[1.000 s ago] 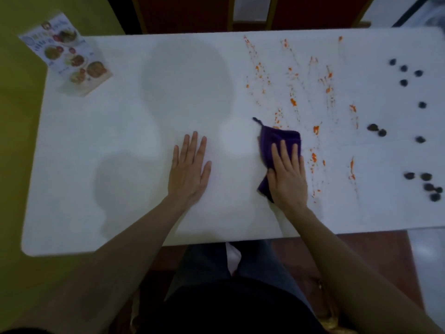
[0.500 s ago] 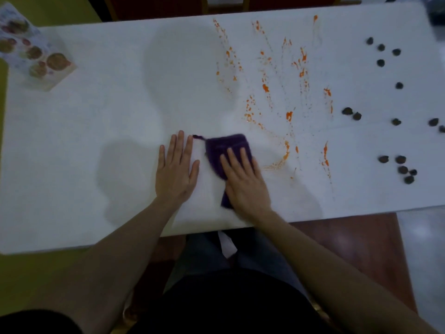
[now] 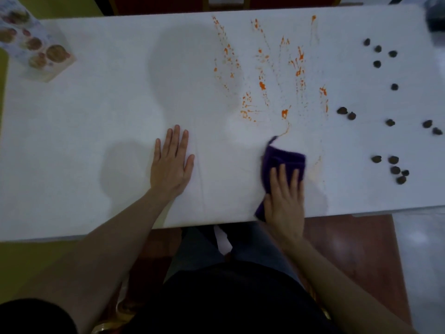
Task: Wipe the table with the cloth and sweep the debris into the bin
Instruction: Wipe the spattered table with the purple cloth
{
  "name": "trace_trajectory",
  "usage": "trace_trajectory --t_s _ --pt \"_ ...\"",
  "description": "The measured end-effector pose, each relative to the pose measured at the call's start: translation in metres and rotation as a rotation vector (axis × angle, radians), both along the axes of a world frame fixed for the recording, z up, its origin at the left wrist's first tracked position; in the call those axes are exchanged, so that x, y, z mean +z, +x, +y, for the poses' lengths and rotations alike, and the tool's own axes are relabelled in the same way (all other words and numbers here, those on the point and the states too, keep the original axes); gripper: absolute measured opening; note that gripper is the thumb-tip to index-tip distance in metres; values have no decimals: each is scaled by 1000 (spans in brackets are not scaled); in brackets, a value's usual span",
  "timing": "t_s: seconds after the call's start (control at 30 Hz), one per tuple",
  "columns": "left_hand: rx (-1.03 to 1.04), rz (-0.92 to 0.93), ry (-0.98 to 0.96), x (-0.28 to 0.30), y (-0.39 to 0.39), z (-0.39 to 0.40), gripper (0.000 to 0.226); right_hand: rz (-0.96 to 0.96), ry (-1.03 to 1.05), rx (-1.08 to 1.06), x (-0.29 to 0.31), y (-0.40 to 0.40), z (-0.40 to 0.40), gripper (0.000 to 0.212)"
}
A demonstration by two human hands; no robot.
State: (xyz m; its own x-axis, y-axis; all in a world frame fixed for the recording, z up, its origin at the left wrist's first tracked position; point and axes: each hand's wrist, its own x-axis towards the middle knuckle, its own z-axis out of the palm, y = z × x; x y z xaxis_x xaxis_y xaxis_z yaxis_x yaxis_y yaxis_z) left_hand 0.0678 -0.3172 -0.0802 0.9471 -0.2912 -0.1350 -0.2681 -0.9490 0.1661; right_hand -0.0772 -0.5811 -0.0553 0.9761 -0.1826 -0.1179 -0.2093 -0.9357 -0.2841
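A folded purple cloth (image 3: 281,157) lies on the white table (image 3: 96,121) near its front edge. My right hand (image 3: 285,194) presses flat on the cloth, fingers spread over its near half. My left hand (image 3: 172,162) rests flat and open on the bare table, well to the left of the cloth. Orange sauce streaks (image 3: 262,85) fan out across the table beyond the cloth, one thin smear running to the cloth's far corner. Several small dark lumps of debris (image 3: 392,165) are scattered over the table's right part. No bin is in view.
A printed menu card (image 3: 33,44) lies at the table's far left corner. A dark object (image 3: 435,22) sits at the far right corner, mostly cut off. Chair backs stand behind the table. My legs and a dark red chair seat (image 3: 356,249) show below the front edge.
My right hand slid the cloth left toward my left hand, then back to the right. The orange marks nearest the front edge are now faint smears. My left hand stayed flat on the table.
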Motion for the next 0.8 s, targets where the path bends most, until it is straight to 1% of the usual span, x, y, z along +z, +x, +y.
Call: trace_trajectory --t_s 0.13,0.2,0.23,0.3,0.4,0.5,0.57,0.63,0.7,0.77,0.8 --pt "28 0 -13 1 -13 -8 63 -9 -19 314 -1 25 38 66" --pt "34 -1 -31 1 -25 -17 63 3 -28 385 0 48 31 65" --pt "29 1 -42 1 -31 -22 64 10 -34 387 0 58 21 64" --pt "19 8 -56 1 -41 -34 65 14 -48 339 0 72 -10 64" --pt "28 14 -42 -2 -51 -47 66 11 -38 180 -1 74 -69 63" --pt "38 5 -16 -5 -54 -50 66 6 -21 37 -2 50 -119 60" --pt "38 -4 -5 -6 -54 -49 66 6 1 -37 -2 22 -138 59" --pt "34 -18 0 -7 -54 -49 66 5 11 -85 -2 -4 -138 59" --pt "31 -26 -4 -7 -53 -49 66 -1 12 -101 -2 -21 -120 60" --pt "30 -27 1 -8 -53 -49 66 -1 21 -51 -1 -26 -89 63" --pt "30 -30 5 -9 -53 -48 66 0 22 21 -1 -24 -72 65"
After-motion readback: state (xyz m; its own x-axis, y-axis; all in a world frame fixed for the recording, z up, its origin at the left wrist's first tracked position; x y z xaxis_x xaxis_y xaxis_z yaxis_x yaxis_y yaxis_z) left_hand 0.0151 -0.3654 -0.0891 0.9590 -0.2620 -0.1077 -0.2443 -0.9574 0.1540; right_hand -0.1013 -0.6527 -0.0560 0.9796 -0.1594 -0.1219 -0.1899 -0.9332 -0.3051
